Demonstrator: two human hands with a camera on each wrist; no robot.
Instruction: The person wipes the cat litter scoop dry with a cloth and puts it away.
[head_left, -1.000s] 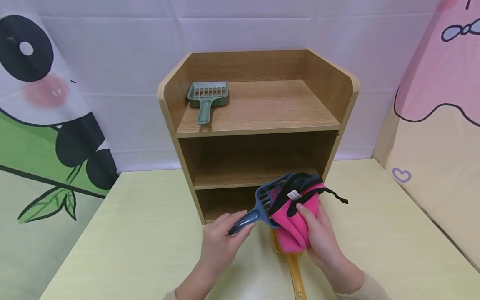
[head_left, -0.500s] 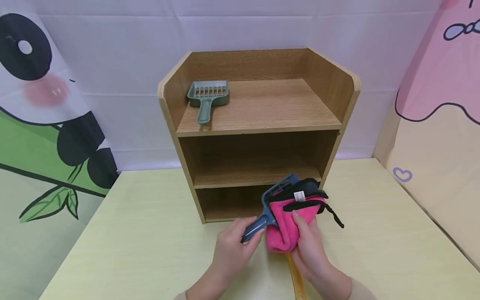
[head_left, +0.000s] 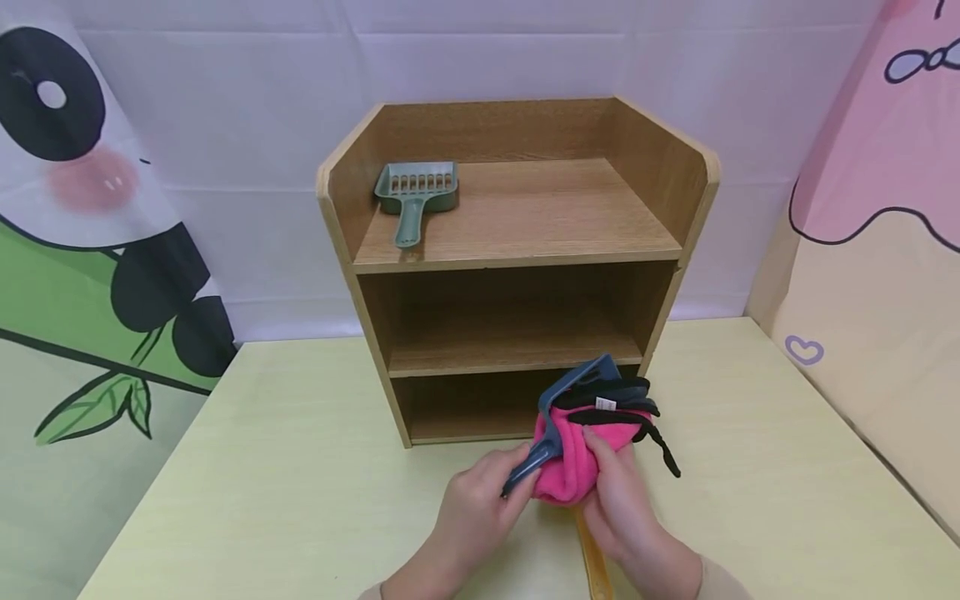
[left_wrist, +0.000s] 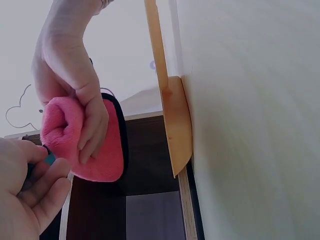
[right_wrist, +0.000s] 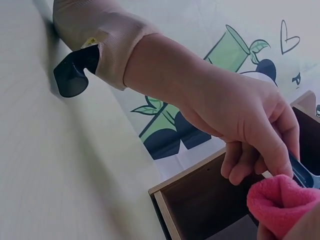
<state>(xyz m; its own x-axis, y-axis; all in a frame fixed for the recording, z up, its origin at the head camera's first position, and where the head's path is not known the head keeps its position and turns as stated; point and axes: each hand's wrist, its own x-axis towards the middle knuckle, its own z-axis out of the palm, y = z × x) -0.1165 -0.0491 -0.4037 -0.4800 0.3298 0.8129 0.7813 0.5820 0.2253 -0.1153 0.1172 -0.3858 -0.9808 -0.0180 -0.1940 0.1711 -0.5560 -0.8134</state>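
Observation:
My left hand point(head_left: 480, 504) grips the handle of a blue slotted litter scoop point(head_left: 553, 442), tilted with its head up and to the right. A bright pink cloth with black edging point(head_left: 570, 467) is bunched in my right hand point(head_left: 626, 508), the thumb pressing on its front. Folds of the cloth lie against the scoop's head and cover much of it. From the cloth's right side a black cord dangles. Below the cloth, a yellow scoop point(head_left: 592, 558) lies on the table; the cloth hides its head in the head view, while its side shows in the left wrist view.
A wooden shelf unit point(head_left: 517, 263) with several levels stands at the back of the pale table point(head_left: 262, 467). On its top level, at the left, rests a grey-green slotted scoop point(head_left: 411, 204). Printed cloth walls point(head_left: 517, 50) close in the back and sides.
The blue scoop has moved right and turned more edge-on, with my left hand following it. The cloth has slid slightly lower and now wraps closer about the scoop's head.

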